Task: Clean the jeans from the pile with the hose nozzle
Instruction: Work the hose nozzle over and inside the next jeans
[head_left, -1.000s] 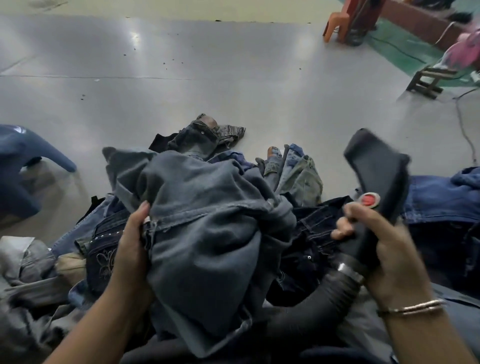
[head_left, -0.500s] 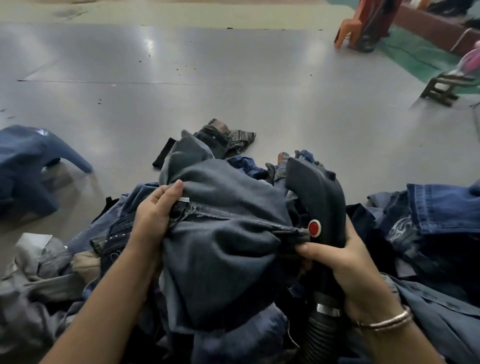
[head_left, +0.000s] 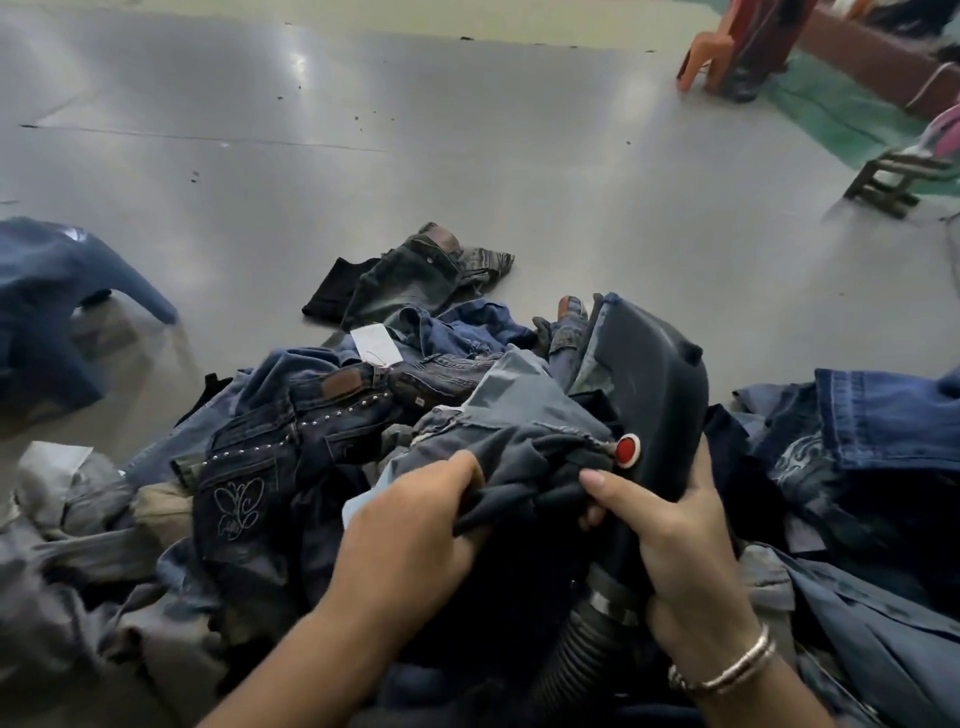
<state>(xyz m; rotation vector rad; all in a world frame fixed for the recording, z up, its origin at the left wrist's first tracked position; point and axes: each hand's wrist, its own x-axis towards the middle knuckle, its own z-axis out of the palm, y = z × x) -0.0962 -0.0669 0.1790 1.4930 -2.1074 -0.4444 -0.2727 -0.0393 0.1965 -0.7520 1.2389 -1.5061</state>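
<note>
Grey polished floor fills the far half of the view, with small dark specks scattered on it. Far right: an orange plastic chair and a green mat. Low wooden stool at the right edge.

Pile of jeans spreads across the near floor, left to right. One dark pair with metal studs and a stitched butterfly lies near left of centre. A white paper tag shows on a blue pair further back. Separate dark folded pair lies alone on the floor just beyond the pile. Blue garment far left, apart from the pile.

Left hand closed in a fist on bunched grey-blue jeans, held at centre above the pile. Right hand wrapped around the handle of the hose nozzle, thumb also pinching the same grey-blue cloth against it. Nozzle is dark, upright, with a red button facing left, touching the cloth. Ribbed black hose runs down from it toward the near edge. Metal bangles on the right wrist.
</note>
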